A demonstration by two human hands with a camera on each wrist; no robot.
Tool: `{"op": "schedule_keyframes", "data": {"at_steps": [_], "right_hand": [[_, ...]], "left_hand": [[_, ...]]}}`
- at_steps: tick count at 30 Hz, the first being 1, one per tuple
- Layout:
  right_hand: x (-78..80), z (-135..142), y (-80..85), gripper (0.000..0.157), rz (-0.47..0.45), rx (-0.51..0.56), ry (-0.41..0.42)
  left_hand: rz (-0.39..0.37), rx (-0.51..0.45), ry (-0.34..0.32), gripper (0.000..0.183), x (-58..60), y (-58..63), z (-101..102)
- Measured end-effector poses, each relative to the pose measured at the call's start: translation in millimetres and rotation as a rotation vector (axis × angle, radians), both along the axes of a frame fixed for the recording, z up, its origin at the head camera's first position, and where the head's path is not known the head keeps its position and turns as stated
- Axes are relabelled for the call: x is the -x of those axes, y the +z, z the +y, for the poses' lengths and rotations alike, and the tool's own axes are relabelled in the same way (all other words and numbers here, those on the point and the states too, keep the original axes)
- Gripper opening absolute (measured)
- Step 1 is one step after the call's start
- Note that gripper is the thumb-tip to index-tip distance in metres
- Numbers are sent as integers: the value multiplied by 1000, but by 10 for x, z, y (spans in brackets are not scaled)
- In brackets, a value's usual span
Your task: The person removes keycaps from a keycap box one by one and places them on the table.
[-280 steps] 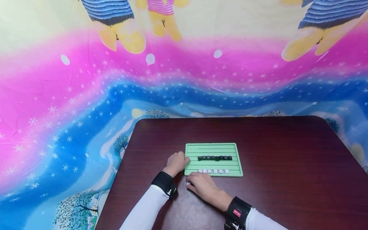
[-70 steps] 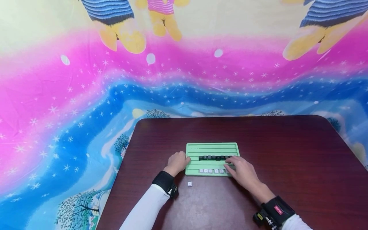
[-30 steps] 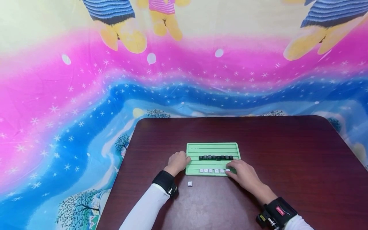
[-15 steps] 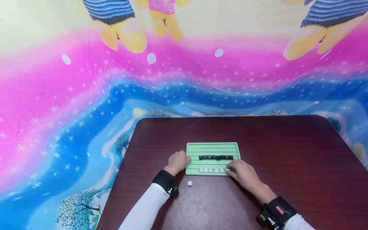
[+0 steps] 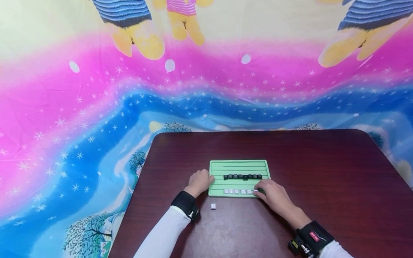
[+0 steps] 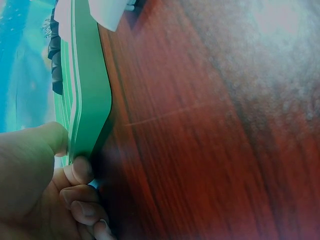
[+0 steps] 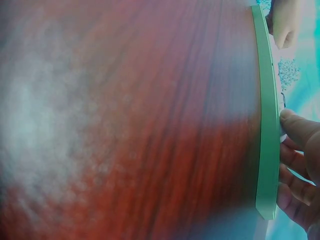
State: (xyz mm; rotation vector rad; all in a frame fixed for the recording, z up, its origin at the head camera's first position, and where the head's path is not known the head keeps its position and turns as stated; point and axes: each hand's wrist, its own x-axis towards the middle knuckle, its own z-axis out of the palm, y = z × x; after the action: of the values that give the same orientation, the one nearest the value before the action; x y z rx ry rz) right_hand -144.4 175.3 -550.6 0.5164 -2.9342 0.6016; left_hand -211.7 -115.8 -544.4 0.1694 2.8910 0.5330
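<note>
Tray: the green tray (image 5: 238, 184) is set flat on the table (image 5: 322, 172), between the two hands.
Left grip: the tray's left edge is pinched by the left hand (image 5: 198, 182), thumb laid on the rim, other fingers curled below it.
Right grip: the end keycap (image 5: 255, 191), partly hidden, is pinched between thumb and forefinger of the right hand (image 5: 274, 195) at the tray's near right corner.
White row: the other white keycaps (image 5: 236, 191) are lined up along the near side, split by a small gap.
Black row: the black keycaps (image 5: 240, 177) are lined up across the tray's middle, behind the white ones.
Loose piece: one white keycap (image 5: 213, 206) is left on the table, near the tray's front left corner.
</note>
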Motion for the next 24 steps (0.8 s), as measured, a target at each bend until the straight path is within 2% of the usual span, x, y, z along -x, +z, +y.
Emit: {"op": "schedule_keyframes", "data": {"at_steps": [24], "right_hand": [[10, -8, 35, 14, 33, 6, -5]], "left_hand": [[12, 7, -1, 47, 0, -8, 3]]}}
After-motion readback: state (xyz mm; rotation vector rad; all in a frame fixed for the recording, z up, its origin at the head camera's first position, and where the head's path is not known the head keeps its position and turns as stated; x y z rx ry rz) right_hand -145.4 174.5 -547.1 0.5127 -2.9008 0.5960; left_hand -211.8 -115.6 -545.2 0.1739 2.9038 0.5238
